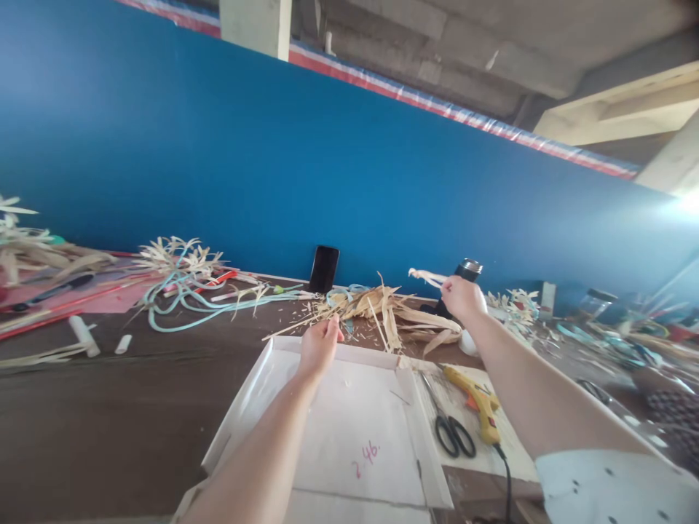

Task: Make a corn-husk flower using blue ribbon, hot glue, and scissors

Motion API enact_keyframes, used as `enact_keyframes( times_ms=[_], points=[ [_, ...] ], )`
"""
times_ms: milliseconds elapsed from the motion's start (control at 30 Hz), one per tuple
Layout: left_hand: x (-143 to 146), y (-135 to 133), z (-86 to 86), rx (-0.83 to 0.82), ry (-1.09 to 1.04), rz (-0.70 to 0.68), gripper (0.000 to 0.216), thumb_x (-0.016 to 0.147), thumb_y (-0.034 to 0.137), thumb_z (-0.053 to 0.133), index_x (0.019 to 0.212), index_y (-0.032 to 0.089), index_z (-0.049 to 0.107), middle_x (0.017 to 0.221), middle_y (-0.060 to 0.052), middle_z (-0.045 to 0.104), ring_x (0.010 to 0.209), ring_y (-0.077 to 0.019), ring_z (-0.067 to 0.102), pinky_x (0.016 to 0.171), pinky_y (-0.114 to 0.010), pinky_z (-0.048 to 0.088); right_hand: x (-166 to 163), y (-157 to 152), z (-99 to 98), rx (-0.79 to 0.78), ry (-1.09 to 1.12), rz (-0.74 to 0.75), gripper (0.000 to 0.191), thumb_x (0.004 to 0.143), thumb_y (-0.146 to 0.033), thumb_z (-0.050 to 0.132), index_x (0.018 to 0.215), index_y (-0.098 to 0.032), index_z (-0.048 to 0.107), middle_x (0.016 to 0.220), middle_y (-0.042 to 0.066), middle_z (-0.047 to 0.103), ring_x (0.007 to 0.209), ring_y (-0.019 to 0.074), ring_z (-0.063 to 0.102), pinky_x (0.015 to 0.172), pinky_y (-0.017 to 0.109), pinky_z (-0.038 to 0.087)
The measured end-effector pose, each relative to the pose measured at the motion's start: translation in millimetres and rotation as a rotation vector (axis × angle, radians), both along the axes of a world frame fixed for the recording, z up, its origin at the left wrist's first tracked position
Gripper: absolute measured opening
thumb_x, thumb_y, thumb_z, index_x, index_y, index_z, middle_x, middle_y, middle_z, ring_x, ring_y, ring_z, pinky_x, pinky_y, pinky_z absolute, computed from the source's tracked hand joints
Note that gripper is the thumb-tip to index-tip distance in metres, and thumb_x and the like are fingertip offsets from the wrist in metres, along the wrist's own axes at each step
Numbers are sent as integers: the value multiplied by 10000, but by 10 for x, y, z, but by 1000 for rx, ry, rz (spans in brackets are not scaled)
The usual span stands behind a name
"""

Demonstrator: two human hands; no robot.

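Note:
My left hand (320, 346) reaches over the far edge of a white tray (256, 393), fingers pinched on a thin pale straw strip (295, 325) that runs off to the left. My right hand (463, 297) is raised near a dark metal flask (467, 271) and is closed on a curled pale husk strip (426, 276) that sticks out leftward. Between the hands lies a heap of dried husks (382, 309) on the brown table.
Black-handled scissors (451, 429) and a yellow glue gun (478, 400) lie right of the tray. A black phone (324, 268) leans on the blue wall. Pale green cords and straw (186, 287) lie at the left. White sticks (84, 335) and clutter at the right edge.

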State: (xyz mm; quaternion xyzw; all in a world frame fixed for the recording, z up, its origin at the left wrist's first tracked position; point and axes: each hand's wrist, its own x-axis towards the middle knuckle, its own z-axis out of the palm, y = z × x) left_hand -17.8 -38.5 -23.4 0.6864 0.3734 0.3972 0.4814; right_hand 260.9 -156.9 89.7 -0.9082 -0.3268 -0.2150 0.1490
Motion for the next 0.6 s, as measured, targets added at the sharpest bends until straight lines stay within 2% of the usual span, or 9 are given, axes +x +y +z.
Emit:
enact_keyframes(
  times_ms=[200,333,433,533,600],
  points=[
    [14,-3,1,43,9,-4,500,829,512,351,515,179,555,485,2,508,498,-128,472,510,-231,293,-4,133,-300,25,23,212,205,776,-231,492,894,-218,660,841,49,670,754,176,597,667,257,411],
    [27,-4,-15,57,-29,-28,507,832,514,351,515,175,553,505,-1,525,518,-125,489,524,-229,311,-128,249,-262,80,-37,451,252,761,-159,465,902,-208,668,962,46,654,839,161,590,761,255,421],
    [26,-3,-29,28,-49,-41,515,829,539,350,537,173,564,476,4,509,483,-123,483,506,-229,321,-301,319,-172,144,-36,559,268,732,-130,458,871,-212,671,955,32,648,815,153,589,764,259,433],
    [24,-10,-31,-20,-124,-79,463,815,552,392,739,168,640,577,-14,592,532,-136,530,519,-230,367,-560,351,-112,226,-35,685,240,720,-128,461,810,-213,666,939,22,644,785,144,590,760,260,445],
    [26,-15,-23,-67,-221,-120,457,791,546,460,994,173,628,821,-60,667,683,-158,591,584,-237,419,-776,350,-96,275,-43,785,223,734,-137,464,794,-217,664,940,19,643,836,149,592,781,261,444]
  ],
)
